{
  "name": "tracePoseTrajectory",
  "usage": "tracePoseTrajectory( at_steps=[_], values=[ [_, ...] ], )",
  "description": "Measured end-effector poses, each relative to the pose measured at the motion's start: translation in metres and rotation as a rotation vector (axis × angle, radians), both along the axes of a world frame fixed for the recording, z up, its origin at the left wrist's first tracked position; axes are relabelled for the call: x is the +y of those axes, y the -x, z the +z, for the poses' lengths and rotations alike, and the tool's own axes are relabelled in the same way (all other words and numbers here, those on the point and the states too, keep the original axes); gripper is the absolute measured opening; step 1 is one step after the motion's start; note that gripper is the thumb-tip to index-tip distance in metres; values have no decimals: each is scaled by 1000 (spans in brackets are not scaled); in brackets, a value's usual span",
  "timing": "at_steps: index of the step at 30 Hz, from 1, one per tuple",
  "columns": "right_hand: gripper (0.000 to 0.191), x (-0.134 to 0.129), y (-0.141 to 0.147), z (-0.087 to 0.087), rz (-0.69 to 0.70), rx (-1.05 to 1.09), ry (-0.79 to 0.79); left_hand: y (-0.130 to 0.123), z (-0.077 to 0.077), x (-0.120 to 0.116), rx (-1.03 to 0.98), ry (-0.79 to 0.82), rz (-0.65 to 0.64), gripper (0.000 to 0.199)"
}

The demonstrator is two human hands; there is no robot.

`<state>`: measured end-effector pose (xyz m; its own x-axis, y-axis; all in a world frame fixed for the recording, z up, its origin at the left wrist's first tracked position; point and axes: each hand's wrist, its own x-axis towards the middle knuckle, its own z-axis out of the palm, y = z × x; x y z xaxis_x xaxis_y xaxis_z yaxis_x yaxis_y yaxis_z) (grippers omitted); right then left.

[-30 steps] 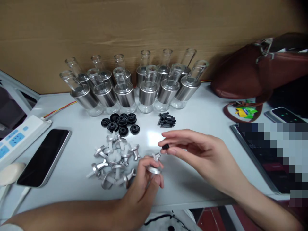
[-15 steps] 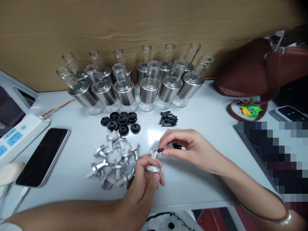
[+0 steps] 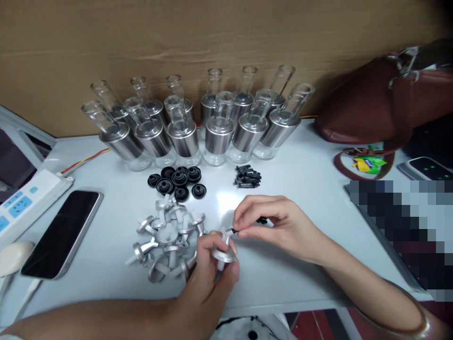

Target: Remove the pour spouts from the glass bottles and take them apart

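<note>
Between the fingers and thumb of my left hand [image 3: 212, 278] is a silver pourer cap [image 3: 223, 256], with a forked spout on top and a pale stem below its disc. My right hand [image 3: 279, 219] pinches a small black tip [image 3: 234, 230] against the right branch of the fork. Most of that tip is hidden by the fingertips. To the left lies a heap of similar silver pourer caps [image 3: 167, 233]. Behind it are several black round stoppers [image 3: 180, 178]. Slim black pieces [image 3: 248, 176] lie in a pile beyond my right hand, and small black parts [image 3: 262, 220] show partly behind it.
Two rows of glass bottles with steel sleeves [image 3: 219, 134] stand along the cardboard wall [image 3: 198, 33]. At left are a phone [image 3: 62, 233] and a power strip [image 3: 24, 203]. A brown bag [image 3: 364, 104] and a green-yellow packet [image 3: 370, 164] sit at right.
The pourer cap has tilted in my left hand, so its lower stem now shows. Both hands have shifted slightly downward, and less of the black tip is visible at the fork.
</note>
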<state>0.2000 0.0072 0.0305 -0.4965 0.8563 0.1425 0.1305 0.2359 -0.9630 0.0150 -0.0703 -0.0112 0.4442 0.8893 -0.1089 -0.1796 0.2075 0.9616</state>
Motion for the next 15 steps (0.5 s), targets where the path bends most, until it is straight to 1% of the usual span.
tracePoseTrajectory(
  at_steps=[7,15],
  values=[
    [8,-2,2,2,3,-4,-39,0,0,-1,12,-4,-7,11],
    [5,-3,3,0,-6,-5,-26,1,-1,1,99,-10,-14,14]
  ],
)
